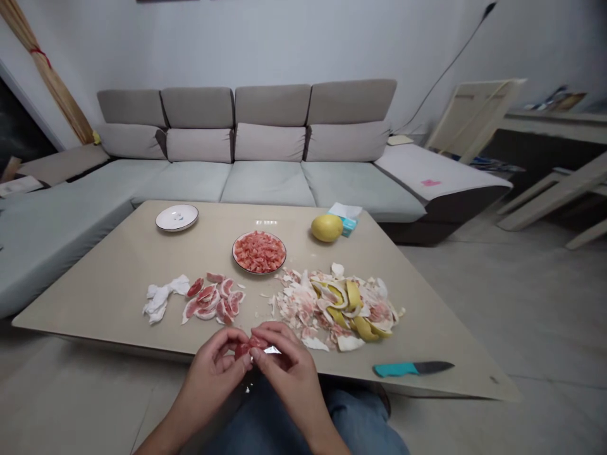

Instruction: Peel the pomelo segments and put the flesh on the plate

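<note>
Close to the table's front edge, my left hand (215, 366) and my right hand (289, 363) meet around a piece of red pomelo flesh (243, 349), their fingers pinched on it from both sides. Just beyond my left hand lies a pile of pomelo segments (213, 300), red with pale skin still on them. A black-rimmed plate (234, 259) farther back is heaped with peeled red pulp pieces (260, 251). Right of my hands spreads a heap of white membrane scraps (296, 303) and yellow-green rind (353, 295).
A knife (412, 368) with a teal handle lies near the front right edge. Crumpled white tissue (164, 298) sits at left. At the back stand a white plate (177, 217), a whole yellow pomelo (327, 227) and a tissue pack (348, 224). A grey sofa (268, 183) lines the far side.
</note>
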The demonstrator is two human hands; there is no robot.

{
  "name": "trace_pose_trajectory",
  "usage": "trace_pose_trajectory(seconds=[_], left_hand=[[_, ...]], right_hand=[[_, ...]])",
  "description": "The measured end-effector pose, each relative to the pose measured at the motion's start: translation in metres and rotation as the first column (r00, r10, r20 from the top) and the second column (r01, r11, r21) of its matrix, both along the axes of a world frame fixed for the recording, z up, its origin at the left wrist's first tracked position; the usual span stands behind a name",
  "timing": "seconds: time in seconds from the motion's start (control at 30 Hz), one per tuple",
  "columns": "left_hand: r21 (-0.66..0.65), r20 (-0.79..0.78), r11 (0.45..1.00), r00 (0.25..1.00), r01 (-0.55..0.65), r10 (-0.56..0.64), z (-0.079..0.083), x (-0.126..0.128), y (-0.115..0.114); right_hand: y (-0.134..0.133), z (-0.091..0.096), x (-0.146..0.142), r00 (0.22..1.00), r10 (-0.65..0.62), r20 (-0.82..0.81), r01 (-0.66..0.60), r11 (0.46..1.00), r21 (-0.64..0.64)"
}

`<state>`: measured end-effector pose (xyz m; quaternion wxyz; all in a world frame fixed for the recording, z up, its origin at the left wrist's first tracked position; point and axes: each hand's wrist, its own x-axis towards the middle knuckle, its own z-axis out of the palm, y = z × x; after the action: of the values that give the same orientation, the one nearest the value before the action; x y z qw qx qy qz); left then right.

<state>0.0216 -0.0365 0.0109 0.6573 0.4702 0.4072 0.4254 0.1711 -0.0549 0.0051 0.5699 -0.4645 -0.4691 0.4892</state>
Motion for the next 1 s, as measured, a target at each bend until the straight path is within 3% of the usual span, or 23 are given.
trace_pose_trajectory(seconds=[0.13, 0.33, 0.53, 0.73, 0.87, 0.93, 1.0], left_hand=[[-0.005, -0.003, 1.0, 1.0, 0.017, -0.017, 0.002, -0.001, 0.001], [-0.065, 0.062, 0.992, 0.993, 0.109, -0.105, 0.01, -0.002, 0.002], [-0.051, -0.024, 0.992, 0.992, 0.119, -0.12, 0.01, -0.009, 0.002], [0.011, -0.097, 0.991, 0.986, 0.137, -0.135, 0.009, -0.014, 0.002], [0.019, -0.086, 0.988, 0.984, 0.156, -0.154, 0.009, -0.011, 0.001], [0.012, -0.101, 0.987, 0.982, 0.161, -0.159, 0.008, -0.01, 0.002], [0.005, -0.134, 0.989, 0.98, 0.149, -0.147, 0.007, -0.01, 0.004]], right_hand=[[0.002, -0.005, 0.002, 0.987, 0.076, -0.139, -0.087, 0.994, -0.073], [0.003, -0.015, 0.003, 0.858, 0.137, -0.495, -0.266, 0.943, -0.2], [0.006, -0.018, 0.008, 0.754, 0.07, -0.653, -0.291, 0.927, -0.237], [0.009, -0.017, 0.012, 0.712, 0.08, -0.697, -0.326, 0.917, -0.228], [0.008, -0.019, 0.009, 0.727, 0.096, -0.679, -0.338, 0.912, -0.233], [0.007, -0.019, 0.008, 0.785, 0.098, -0.612, -0.288, 0.932, -0.22], [0.006, -0.017, 0.008, 0.889, 0.106, -0.446, -0.204, 0.963, -0.179]])
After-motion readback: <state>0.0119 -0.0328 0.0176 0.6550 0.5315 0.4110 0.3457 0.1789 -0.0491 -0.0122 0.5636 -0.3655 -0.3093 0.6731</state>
